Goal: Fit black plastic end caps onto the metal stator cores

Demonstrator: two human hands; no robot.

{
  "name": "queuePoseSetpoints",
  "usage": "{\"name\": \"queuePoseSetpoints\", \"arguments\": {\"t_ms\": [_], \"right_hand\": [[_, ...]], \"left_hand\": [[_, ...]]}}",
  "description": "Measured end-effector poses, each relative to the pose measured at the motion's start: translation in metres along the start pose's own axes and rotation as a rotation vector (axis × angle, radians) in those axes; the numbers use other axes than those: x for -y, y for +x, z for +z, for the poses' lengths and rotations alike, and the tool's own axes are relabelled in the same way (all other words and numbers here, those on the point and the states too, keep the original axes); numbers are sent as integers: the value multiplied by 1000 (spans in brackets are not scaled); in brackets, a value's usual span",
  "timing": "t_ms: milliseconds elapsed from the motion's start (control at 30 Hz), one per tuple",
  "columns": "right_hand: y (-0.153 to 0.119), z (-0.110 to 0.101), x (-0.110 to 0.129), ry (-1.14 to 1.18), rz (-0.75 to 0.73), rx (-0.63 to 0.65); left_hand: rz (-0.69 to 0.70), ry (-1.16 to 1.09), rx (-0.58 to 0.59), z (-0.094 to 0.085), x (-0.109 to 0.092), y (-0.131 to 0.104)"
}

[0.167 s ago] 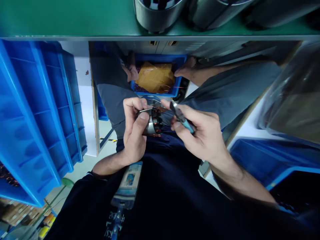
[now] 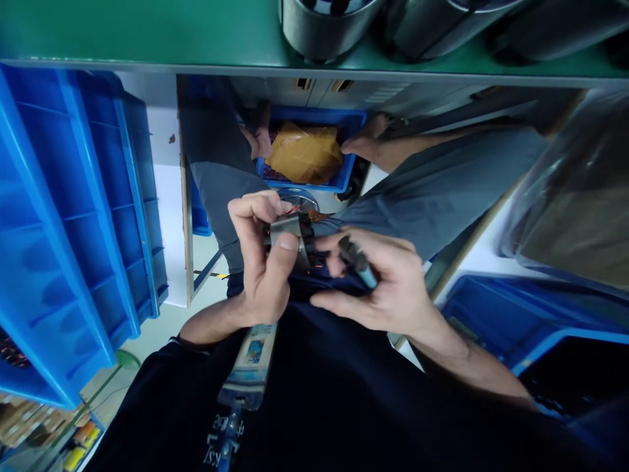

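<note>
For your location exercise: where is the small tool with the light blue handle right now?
In the head view, the small tool with the light blue handle sits just right of centre, gripped in the right hand, beside the metal wound coil part held by the left hand.

Stator [image 2: 289, 237] between hands, bin [image 2: 350, 141] beyond

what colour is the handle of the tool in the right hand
Teal-blue handle, gripped in the right hand; head view.

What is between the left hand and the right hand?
In the head view, the metal stator with copper windings sits between left hand and right hand; both touch it.
</note>
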State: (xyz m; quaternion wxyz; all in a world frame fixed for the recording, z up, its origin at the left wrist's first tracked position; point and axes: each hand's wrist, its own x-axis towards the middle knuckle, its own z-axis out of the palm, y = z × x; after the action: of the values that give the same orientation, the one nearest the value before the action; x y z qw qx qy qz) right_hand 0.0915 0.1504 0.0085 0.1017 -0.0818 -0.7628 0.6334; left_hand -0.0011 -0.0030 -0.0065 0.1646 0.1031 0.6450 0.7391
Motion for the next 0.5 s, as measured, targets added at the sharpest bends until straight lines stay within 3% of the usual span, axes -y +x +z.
{"name": "queuePoseSetpoints", "arguments": {"t_ms": [133,233,300,400,500], "right_hand": [[4,7,3,26,-141,40],[7,4,1,43,-294,94],[10,2,0,33,-335,145],[17,5,0,23,-361,227],[25,16,6,39,-386,328]], "left_hand": [[227,12,98,-13,6,3],[298,-39,292,-38,9,5],[345,6,362,-57,7,2],[405,106,318,-80,-5,-7],[410,122,243,-92,-18,-21]]}}
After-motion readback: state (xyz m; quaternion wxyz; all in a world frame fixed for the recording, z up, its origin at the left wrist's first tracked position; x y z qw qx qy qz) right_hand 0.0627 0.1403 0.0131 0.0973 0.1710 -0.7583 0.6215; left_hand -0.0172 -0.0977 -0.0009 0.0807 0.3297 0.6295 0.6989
